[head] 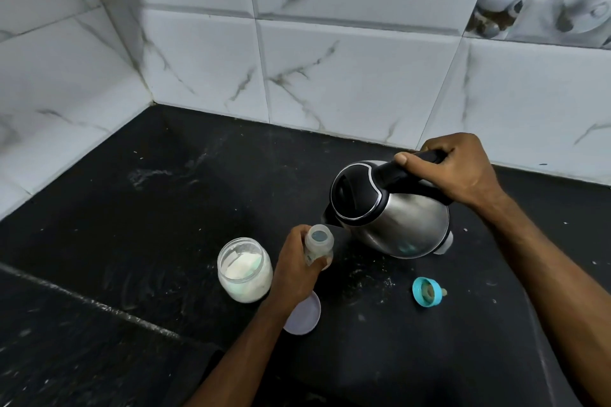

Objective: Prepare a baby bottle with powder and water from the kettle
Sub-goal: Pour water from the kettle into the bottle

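My right hand (453,168) is wrapped tight around the black handle of the kettle (390,208), thumb lying along the top of the handle, and I hold the kettle tipped over to my left with its spout low, just above and beside the mouth of the baby bottle (318,243). The kettle's base is lifted off the black counter (148,225). My left hand (297,269) grips the bottle around its body, fingers curled on it, keeping it upright with its open mouth facing up right by the spout; I cannot tell whether water is running in. Just to the left of that hand stands the open glass jar (244,269) with white powder in it. A pale round lid (305,315) lies flat on the counter near my left wrist, partly hidden under it. The bottle's blue ring with its teat (427,291) lies on its side to the right, apart from the kettle. Specks of powder are scattered on the counter, and white marbled tiles (347,59) line the wall behind.
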